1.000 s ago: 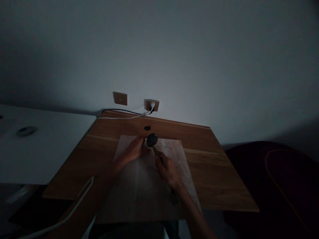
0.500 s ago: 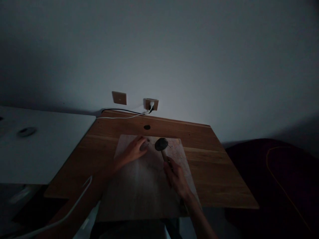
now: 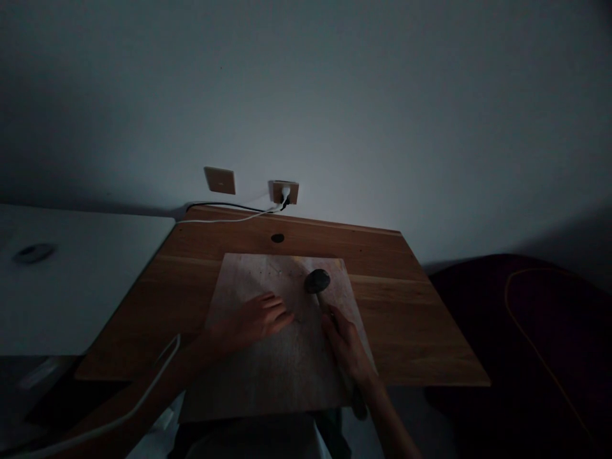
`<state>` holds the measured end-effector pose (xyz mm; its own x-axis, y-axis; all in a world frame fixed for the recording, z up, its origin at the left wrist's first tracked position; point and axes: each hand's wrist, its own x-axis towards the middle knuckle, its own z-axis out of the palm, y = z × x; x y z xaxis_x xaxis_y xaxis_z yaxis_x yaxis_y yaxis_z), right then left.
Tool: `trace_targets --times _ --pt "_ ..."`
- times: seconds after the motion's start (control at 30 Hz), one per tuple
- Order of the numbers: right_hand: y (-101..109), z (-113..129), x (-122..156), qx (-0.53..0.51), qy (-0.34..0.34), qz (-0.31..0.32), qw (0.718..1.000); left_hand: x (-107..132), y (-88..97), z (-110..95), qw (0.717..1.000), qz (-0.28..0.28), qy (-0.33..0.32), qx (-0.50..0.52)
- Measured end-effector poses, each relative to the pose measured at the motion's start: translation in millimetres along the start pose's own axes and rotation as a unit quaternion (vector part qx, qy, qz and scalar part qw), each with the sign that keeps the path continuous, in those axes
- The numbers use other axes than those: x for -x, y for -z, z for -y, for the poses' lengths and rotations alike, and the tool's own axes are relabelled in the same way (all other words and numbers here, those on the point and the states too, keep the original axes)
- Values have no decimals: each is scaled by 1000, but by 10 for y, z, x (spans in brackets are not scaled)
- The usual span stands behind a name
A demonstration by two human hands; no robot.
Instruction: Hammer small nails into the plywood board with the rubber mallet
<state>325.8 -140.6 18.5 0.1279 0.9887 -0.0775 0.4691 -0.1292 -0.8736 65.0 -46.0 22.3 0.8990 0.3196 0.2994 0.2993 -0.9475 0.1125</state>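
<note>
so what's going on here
The person's right hand grips a hammer by its handle, the dark head over the far right part of a board that lies on a wooden table. The left hand is over the board too, fingers bent, apart from the hammer; whether it holds anything small is too dark to tell. Towards the board's far edge are a few tiny bits, too dim to make out.

the head camera looks forward and down at the table (image 3: pixel 406 319).
</note>
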Motion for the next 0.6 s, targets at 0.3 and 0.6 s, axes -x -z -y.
trace_targets --times 0.3,0.6 --pt "-3 -45 7 15 -31 -4 999 -18 -193 760 910 -202 309 187" --pt "-33 -72 43 29 -39 -43 998 26 -357 952 892 -181 303 282"
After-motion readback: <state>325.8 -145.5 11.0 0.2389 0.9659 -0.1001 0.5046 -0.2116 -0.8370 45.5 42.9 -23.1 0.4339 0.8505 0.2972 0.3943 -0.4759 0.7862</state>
